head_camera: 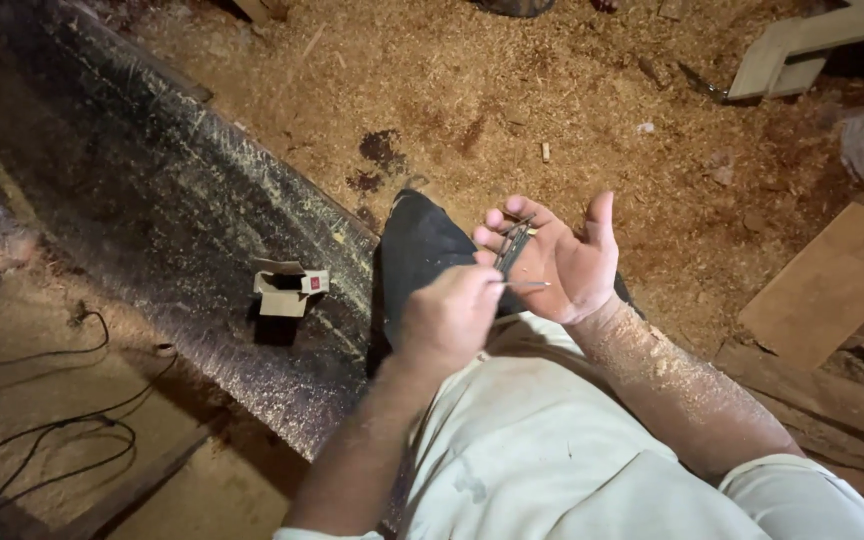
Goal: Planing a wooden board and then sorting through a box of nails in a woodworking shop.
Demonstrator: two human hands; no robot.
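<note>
Far left: black cables [52, 440] lie loose over a dusty surface. Next to them a long dark worktop [182, 230], dusted with sawdust, runs diagonally. On it sits a small open cardboard box [287, 290] with its flaps up; what it holds cannot be told.

Centre: the left hand [449, 318] has its grip pinched together on a single thin metal nail [524, 285], fingertips closed around one end, the nail pointing toward the other palm.

Just right of it: the right hand [562, 265] is palm-up, fingers loosely spread and not closed, cradling a small bundle of dark metal nails [512, 245] across the fingers. Forearm flecked with sawdust.

Judgement on progress: one nail is separated out, the rest sit in the palm, so the sorting looks to be at an early stage.

Right and beyond: sawdust-covered floor [512, 90], pale wooden boards [832, 280] scattered at the edge.
</note>
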